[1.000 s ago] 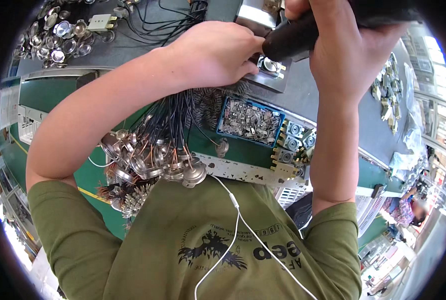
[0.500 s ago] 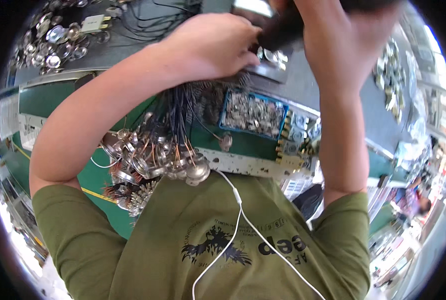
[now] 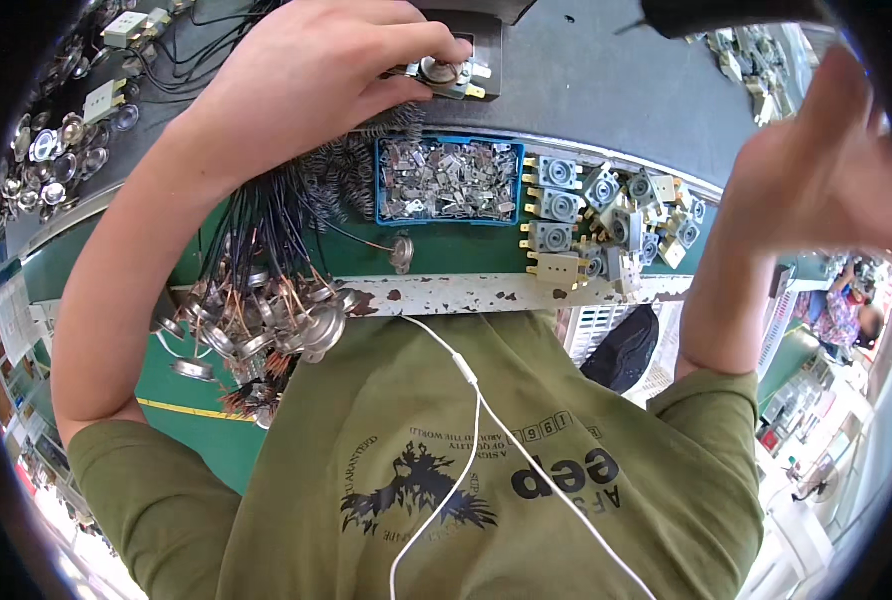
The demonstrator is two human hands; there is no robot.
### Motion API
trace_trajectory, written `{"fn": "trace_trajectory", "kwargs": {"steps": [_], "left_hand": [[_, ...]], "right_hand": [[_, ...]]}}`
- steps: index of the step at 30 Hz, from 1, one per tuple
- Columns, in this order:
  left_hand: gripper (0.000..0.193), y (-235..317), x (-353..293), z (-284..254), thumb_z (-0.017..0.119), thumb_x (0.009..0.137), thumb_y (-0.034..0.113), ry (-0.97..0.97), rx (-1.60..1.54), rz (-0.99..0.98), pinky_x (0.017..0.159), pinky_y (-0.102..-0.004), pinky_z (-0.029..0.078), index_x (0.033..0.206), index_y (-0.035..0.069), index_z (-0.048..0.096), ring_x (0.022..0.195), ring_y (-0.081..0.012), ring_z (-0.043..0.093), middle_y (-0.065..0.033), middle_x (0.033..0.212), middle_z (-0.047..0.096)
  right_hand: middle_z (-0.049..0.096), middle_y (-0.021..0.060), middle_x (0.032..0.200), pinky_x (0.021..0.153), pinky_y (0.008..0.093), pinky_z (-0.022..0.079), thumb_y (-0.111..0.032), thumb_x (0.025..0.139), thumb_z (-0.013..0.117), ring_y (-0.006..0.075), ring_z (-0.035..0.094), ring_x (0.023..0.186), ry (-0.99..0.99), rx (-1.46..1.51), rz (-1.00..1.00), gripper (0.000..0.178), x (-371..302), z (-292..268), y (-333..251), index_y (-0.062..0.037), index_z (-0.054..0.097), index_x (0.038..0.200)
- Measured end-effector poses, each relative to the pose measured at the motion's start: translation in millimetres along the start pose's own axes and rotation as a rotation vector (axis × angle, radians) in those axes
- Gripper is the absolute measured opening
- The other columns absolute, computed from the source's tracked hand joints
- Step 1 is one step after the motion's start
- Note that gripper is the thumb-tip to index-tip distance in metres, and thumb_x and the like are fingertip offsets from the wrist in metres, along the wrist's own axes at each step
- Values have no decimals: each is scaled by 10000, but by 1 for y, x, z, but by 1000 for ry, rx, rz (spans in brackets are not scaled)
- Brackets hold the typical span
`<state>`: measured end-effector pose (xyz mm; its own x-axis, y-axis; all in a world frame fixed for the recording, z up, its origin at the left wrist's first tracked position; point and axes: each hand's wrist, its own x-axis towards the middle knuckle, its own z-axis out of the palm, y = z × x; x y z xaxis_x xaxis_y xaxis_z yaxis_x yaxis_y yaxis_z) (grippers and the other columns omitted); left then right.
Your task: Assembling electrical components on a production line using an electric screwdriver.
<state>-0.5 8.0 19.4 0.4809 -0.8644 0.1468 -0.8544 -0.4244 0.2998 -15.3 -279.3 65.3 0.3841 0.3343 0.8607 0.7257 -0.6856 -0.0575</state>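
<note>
My left hand (image 3: 341, 65) reaches to the top middle. Its thumb and forefinger are closed round a small thermostat-like part (image 3: 444, 72), which has a round metal cap and brass blade terminals. The part sits on a dark metal block (image 3: 486, 50) on the bench. My right hand (image 3: 816, 190) is raised at the far right, away from the block. Motion smears its fingers, and whether it holds anything cannot be made out. A blurred black object (image 3: 736, 14) hangs at the upper right.
A blue tray (image 3: 450, 222) of small metal clips stands at the bench's near edge, beside several grey square switch bodies (image 3: 558, 207) and black springs (image 3: 341, 175). Metal-capped parts (image 3: 256, 330) hang on dark leads by my left arm. Metal discs (image 3: 51, 165) lie far left.
My right hand has swung from the top middle to the far right, away from the black object. My left hand now pinches the part on the block. The view has shifted, uncovering the grey switch bodies.
</note>
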Motion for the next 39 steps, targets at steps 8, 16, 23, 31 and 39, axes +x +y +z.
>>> {"fn": "trace_trajectory", "kwargs": {"steps": [8, 16, 23, 31, 39], "left_hand": [[300, -43, -32, -42, 728, 915, 147, 1170, -245, -290, 910, -401, 528, 1204, 74, 698, 999, -320, 676, -154, 1099, 683], [165, -89, -79, -59, 709, 887, 97, 511, 437, -525, 962, -466, 512, 1040, 35, 717, 1103, -384, 637, -188, 1176, 670], [266, -74, -27, -8, 734, 854, 134, 114, 435, -256, 985, -411, 496, 1103, 45, 712, 1117, -273, 637, -89, 1117, 709], [182, -68, -19, -16, 716, 871, 171, 20, 442, -264, 1002, -446, 480, 1005, 60, 664, 1152, -308, 618, -107, 1103, 694], [187, -36, -44, -19, 681, 954, 126, 156, -59, -260, 839, -365, 528, 1119, 42, 654, 914, -269, 648, -100, 981, 670]], "right_hand": [[706, 98, 1022, 839, 442, 545, -30, 820, 742, 302, 679, 952, -997, 72, 371, 383, -108, -33, -68, -82, 705, 1198], [682, 136, 1089, 866, 440, 529, 27, 800, 691, 336, 670, 1001, -1009, 18, 356, 423, -105, -26, -67, -37, 655, 1216], [636, 173, 1114, 857, 417, 553, 73, 702, 728, 363, 662, 991, -708, 67, 456, 473, -87, -36, -71, -35, 626, 1151], [651, 173, 1164, 908, 390, 548, 111, 739, 744, 343, 674, 1037, -453, 275, 345, 494, -55, 15, -55, -36, 641, 1199], [702, 112, 1166, 915, 425, 548, -27, 854, 751, 341, 675, 1044, -537, 209, 246, 349, -68, 69, -39, -89, 693, 1193]]}}
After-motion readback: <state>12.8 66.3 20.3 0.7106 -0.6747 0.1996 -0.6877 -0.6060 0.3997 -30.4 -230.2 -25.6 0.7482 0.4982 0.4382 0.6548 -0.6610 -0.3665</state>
